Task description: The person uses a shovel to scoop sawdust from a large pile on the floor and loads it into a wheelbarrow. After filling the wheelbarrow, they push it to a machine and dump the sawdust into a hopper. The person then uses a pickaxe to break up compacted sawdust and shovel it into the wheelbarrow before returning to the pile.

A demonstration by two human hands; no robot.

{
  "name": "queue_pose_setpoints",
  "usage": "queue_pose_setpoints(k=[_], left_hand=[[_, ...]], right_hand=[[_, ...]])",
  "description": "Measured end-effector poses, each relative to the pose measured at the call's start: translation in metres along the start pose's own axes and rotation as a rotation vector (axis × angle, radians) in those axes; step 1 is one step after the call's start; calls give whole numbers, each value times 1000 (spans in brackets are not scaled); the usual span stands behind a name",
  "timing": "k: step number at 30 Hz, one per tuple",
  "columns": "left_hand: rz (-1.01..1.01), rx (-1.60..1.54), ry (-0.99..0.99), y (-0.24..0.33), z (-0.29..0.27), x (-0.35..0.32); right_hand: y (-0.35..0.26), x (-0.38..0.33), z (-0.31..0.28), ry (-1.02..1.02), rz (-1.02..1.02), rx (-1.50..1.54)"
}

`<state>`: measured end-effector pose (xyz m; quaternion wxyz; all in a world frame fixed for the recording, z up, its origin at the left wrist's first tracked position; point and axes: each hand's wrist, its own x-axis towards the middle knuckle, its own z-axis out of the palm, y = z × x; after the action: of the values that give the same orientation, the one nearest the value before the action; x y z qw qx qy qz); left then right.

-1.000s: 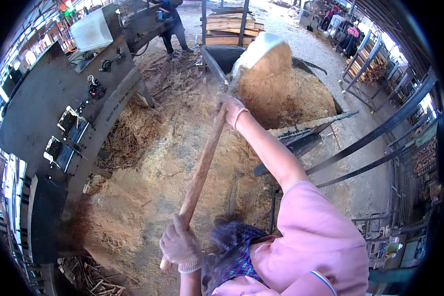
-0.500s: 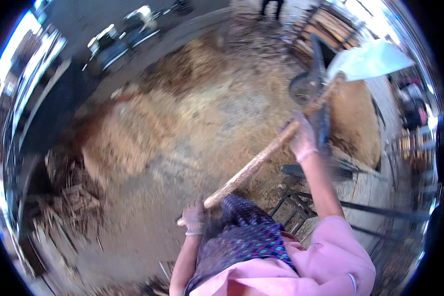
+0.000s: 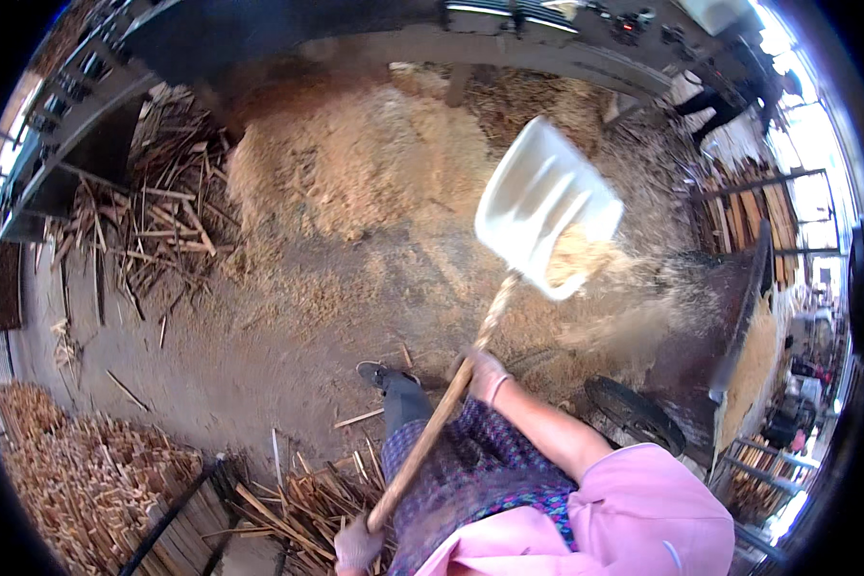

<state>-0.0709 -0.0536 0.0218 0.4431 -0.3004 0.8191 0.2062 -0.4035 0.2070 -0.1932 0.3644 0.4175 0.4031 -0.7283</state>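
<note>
Both my hands hold a shovel with a wooden handle [image 3: 430, 434] and a wide white scoop [image 3: 536, 197]. My left hand [image 3: 357, 545], in a light glove, is closed round the handle's near end, low in front of me. Farther up the handle, my right hand [image 3: 484, 374], also gloved, is wrapped round it. The scoop is raised and tilted, with some sawdust [image 3: 576, 255] at its right edge and a blurred spray beside it. Beyond the scoop lies a broad sawdust heap [image 3: 355, 158].
At right stands a wheeled cart [image 3: 706, 326] with a dark wheel [image 3: 634, 415] and sawdust inside. Scrap wood strips [image 3: 168, 216] lie at left; stacked wood pieces [image 3: 96, 480] fill the lower left. Another person [image 3: 739, 94] is at the far right, near bundled boards [image 3: 751, 216].
The scoop has swung left, away from the cart at right, and now shows its inner face with sawdust on it. My view has turned rightward. Both hands keep their hold on the handle.
</note>
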Motion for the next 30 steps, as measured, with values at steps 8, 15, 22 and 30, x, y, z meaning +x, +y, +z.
queue_pose_setpoints(k=[8, 15, 22, 30], left_hand=[[-517, -270, -173, 22, -25, -20], [-591, -459, -176, 27, 96, 119], [-299, -662, 114, 41, 106, 354], [-298, -644, 218, 41, 166, 416]], right_hand=[[208, 98, 95, 70, 511, -373], [164, 243, 140, 200, 422, -667], [53, 541, 114, -28, -107, -1045], [48, 505, 189, 135, 183, -874]])
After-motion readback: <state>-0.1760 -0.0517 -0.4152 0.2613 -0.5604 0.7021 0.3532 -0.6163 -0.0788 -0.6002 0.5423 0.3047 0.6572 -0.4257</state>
